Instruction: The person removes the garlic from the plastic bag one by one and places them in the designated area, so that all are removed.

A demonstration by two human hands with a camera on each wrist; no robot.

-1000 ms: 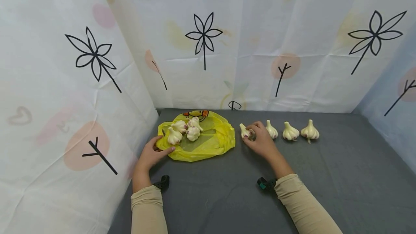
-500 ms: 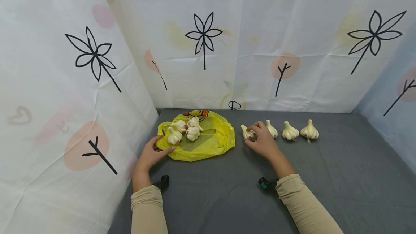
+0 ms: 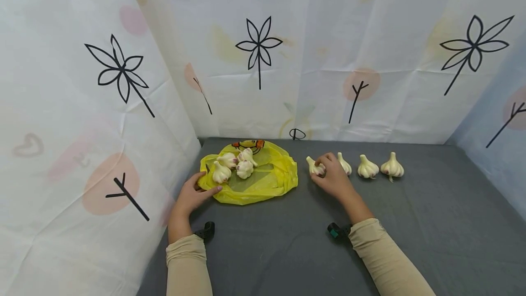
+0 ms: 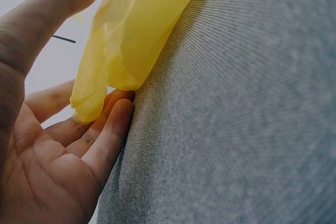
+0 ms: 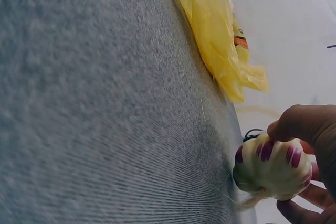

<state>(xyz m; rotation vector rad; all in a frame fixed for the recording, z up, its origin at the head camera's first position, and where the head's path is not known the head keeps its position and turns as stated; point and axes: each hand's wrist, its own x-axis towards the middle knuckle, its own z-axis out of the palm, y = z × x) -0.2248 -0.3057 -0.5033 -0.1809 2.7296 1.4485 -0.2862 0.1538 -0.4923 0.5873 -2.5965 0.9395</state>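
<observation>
A yellow plastic bag [image 3: 263,191] lies spread on the grey cloth, several garlic bulbs [image 3: 222,172] grouped on its left part. At the bag's left edge, my left hand [image 3: 193,198] holds the plastic, with the thumb on the near side and the fingers round the left side and beneath. In the left wrist view, folds of the bag [image 4: 136,35] hang between thumb and fingers. To the right of the bag, my right hand [image 3: 334,178] grips a garlic bulb [image 5: 273,166] between thumb and fingers. That bulb has purple streaks, and its roots face the right wrist camera.
Right of my right hand, three more garlic bulbs stand in a row: one partly behind the hand [image 3: 344,164], a middle one [image 3: 367,167] and a far right one [image 3: 392,166]. A patterned white cloth wall [image 3: 312,104] rises behind the grey surface [image 3: 271,250].
My right hand has shifted slightly right with the garlic bulb, nearer the row. The left hand and the bag have stayed in place.
</observation>
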